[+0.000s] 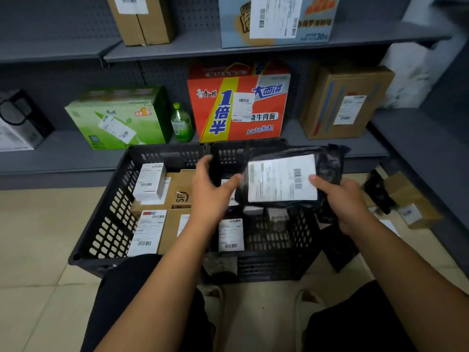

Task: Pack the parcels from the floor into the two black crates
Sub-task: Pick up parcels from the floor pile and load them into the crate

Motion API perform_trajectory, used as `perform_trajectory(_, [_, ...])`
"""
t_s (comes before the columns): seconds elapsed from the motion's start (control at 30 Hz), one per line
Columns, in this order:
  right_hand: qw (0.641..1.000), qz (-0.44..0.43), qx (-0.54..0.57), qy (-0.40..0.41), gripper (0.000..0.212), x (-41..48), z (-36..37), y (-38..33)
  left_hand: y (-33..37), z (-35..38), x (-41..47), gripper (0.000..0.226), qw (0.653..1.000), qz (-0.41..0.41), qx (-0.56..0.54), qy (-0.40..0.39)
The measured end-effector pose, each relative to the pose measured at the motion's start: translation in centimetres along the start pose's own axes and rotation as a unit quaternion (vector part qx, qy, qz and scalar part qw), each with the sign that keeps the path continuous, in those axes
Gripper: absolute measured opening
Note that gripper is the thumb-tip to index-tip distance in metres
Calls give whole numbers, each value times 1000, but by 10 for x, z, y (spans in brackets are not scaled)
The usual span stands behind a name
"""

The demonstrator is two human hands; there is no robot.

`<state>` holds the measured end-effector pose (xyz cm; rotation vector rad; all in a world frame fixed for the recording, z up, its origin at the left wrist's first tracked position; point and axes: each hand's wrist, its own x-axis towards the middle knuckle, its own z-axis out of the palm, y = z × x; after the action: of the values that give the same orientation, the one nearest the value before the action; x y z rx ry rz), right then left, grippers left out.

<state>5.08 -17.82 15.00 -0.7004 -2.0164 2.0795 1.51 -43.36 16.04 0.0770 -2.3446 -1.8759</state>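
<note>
A black plastic mailer bag (289,179) is held in the air above the right black crate (276,240). It is glossy and wrinkled, with a large white shipping label (281,181) on its upper face showing barcodes and blurred print; the label covers most of the face turned to the camera. The right hand (342,201) grips the bag's right edge, thumb lying on the label's right side and the other fingers hidden underneath. The left hand (210,191) meets the bag's left edge, thumb pressed to the black plastic beside the label, remaining fingers curled toward the crate's far wall; whether they close under the bag cannot be told. Both forearms reach forward from the bottom of the view, bare, roughly parallel.

The left black crate (101,232) sits touching the right one and holds several brown cardboard parcels (175,191) and a small white box (149,181), all labelled. On the tiled floor to the right lie more parcels (406,201), black and brown. Grey shelves (228,50) behind carry printed cartons.
</note>
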Motion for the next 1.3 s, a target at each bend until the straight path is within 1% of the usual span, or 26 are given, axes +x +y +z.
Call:
perform_trajectory(0.07, [991,82,107,13,28,4,-6,-2,-2,3,2,86,989,-131,-72,-1])
perform_trajectory(0.13, [975,130,176,-45,23,6,-6,0,-2,9,2,101,964,-225,-126,-67])
perform_trajectory(0.17, [967,141,195,-77,24,7,-5,2,0,14,0,103,953,-243,-145,-106])
perform_trajectory(0.2, [962,148,202,-105,27,5,-2,5,2,19,-3,99,945,-246,-167,-134])
perform_trajectory(0.27, [958,151,182,-160,34,-1,6,10,3,30,-7,77,934,-232,-224,-153])
perform_trajectory(0.33, [949,159,120,-246,43,-5,14,15,2,33,-5,54,920,-227,-293,-131])
perform_trajectory(0.4, [936,187,28,-298,46,-7,18,18,2,28,0,45,910,-236,-332,-84])
perform_trajectory(0.43, [941,190,-24,-280,46,-8,21,17,2,25,4,43,916,-233,-320,-56])
perform_trajectory(0.47, [954,175,-80,-232,46,-7,22,18,1,22,7,41,929,-221,-296,-33])
perform_trajectory(0.53, [980,57,-168,-85,37,-2,25,19,2,18,11,35,954,-184,-237,-6])
perform_trajectory(0.57, [984,-22,-172,-46,37,-1,28,17,3,17,10,35,962,-176,-211,-2])
perform_trajectory(0.6, [980,-85,-169,-62,47,-3,31,14,2,17,9,36,965,-178,-190,-9])
perform_trajectory(0.63, [971,-117,-171,-116,66,-6,34,13,1,18,8,38,966,-188,-175,-25])
perform_trajectory(0.7, [944,-122,-218,-217,108,-18,45,18,-1,20,3,39,963,-206,-162,-70])
perform_trajectory(0.77, [918,-131,-283,-243,132,-30,57,28,-3,25,-1,39,960,-208,-159,-101])
perform_trajectory(0.83, [916,-136,-309,-216,135,-36,67,36,-2,30,-5,41,959,-212,-155,-109])
perform_trajectory(0.9, [926,-141,-305,-175,127,-34,72,39,-4,35,-7,44,957,-221,-148,-115])
perform_trajectory(0.97, [928,-150,-306,-150,119,-28,74,38,-3,39,-3,48,951,-221,-151,-154])
perform_trajectory(1.07, [966,-91,-222,-96,108,-7,72,29,5,43,23,48,925,-225,-151,-265])
perform_trajectory(1.1, [981,-53,-171,-72,103,3,69,26,4,45,37,47,928,-223,-136,-267])
perform_trajectory(1.13, [991,-4,-124,-49,100,14,64,25,-1,45,52,45,942,-216,-105,-236])
perform_trajectory(1.17, [994,47,-97,-36,99,25,59,26,-12,46,69,45,960,-208,-61,-178])
perform_trajectory(1.2, [991,93,-93,-34,99,34,54,31,-29,44,85,52,972,-203,3,-116])
perform_trajectory(1.23, [985,125,-110,-37,99,40,51,39,-49,39,97,63,972,-198,101,-75])
perform_trajectory(1.27, [978,145,-141,-42,100,45,49,49,-70,31,104,75,951,-205,225,-55])
perform_trajectory(1.3, [970,153,-185,-48,99,48,49,60,-92,22,105,85,915,-218,335,-44])
